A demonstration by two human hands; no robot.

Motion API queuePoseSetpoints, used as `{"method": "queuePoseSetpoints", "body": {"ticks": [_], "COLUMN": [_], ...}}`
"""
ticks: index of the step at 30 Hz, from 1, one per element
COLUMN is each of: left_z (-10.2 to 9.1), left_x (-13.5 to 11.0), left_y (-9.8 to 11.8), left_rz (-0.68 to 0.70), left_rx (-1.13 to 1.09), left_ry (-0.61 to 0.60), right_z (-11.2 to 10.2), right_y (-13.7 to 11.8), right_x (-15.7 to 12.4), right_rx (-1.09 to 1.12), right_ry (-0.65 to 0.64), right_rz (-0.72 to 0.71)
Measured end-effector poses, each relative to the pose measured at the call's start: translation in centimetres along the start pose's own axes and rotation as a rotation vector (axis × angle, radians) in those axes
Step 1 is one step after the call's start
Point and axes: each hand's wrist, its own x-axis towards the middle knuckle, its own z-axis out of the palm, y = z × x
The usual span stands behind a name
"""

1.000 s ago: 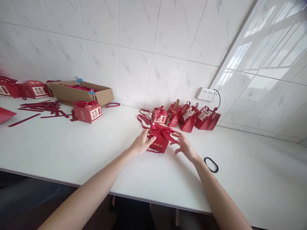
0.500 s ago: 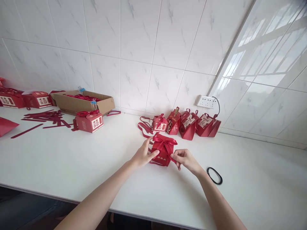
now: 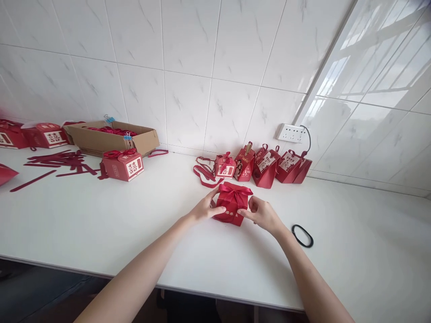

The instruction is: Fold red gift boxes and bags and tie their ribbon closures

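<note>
A small red gift box [image 3: 232,218] with gold lettering stands upright on the white table, a red ribbon bow [image 3: 235,192] across its upper front. My left hand [image 3: 206,208] grips the box's left side, thumb on the front face and the other fingers partly hidden at the side. On the opposite side is my right hand [image 3: 261,211], its fingers curled by the right edge and its thumb pressed to the front below the bow. Whether a ribbon tail lies under that thumb is hard to make out. A red cord hangs low across the box's front.
Several red gift boxes [image 3: 266,168] line the tiled wall, with loose ribbon [image 3: 204,177] beside them. Leftward are a cardboard box [image 3: 97,142] holding red ribbon, another red box [image 3: 123,166] and scattered ribbon strips [image 3: 63,161]. A black band [image 3: 302,236] lies at right.
My right thumb has shifted from pinching the bow's right tail to the box's front face. The box sits turned slightly, still in my left hand. The view has tilted a little.
</note>
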Motion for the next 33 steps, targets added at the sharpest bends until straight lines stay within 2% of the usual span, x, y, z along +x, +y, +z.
{"method": "queuePoseSetpoints", "body": {"ticks": [3, 7, 14, 17, 20, 23, 26, 29, 31, 33], "left_z": [0.2, 0.7, 1.2, 0.9, 0.5, 0.3, 0.2, 0.1, 0.1, 0.2], "left_x": [0.1, 0.1, -0.4, -0.5, -0.3, -0.1, -0.1, -0.4, -1.0, -1.7], "left_y": [-0.2, -0.2, -0.1, -0.2, -0.2, -0.1, 0.1, 0.3, 0.6, 0.7], "left_rz": [0.008, 0.037, 0.013, 0.052, 0.1, 0.064, 0.037, 0.077, 0.121, 0.145], "left_rx": [0.011, 0.073, 0.209, 0.269, 0.211, 0.072, 0.04, 0.074, 0.114, 0.169], "left_ry": [0.028, 0.112, 0.16, 0.185, 0.129, 0.026, 0.038, 0.06, 0.046, -0.054], "right_z": [0.2, 0.7, 0.7, 0.5, 0.6, 0.9, 1.1, 1.5, 1.9, 2.1], "right_y": [0.5, 1.2, 1.2, 0.7, 0.6, 0.9, 1.0, 0.2, -0.6, -1.3], "right_x": [0.2, 0.5, 0.7, 0.4, 0.3, 0.4, 0.8, 0.6, -1.1, -4.4], "right_rx": [0.075, 0.281, 0.379, 0.443, 0.494, 0.509, 0.512, 0.473, 0.446, 0.418], "right_ry": [0.093, -0.034, -0.119, -0.197, -0.234, -0.201, -0.201, -0.173, -0.081, 0.071], "right_rz": [-0.068, -0.138, -0.173, -0.163, -0.17, -0.168, -0.173, -0.134, -0.113, -0.124]}}
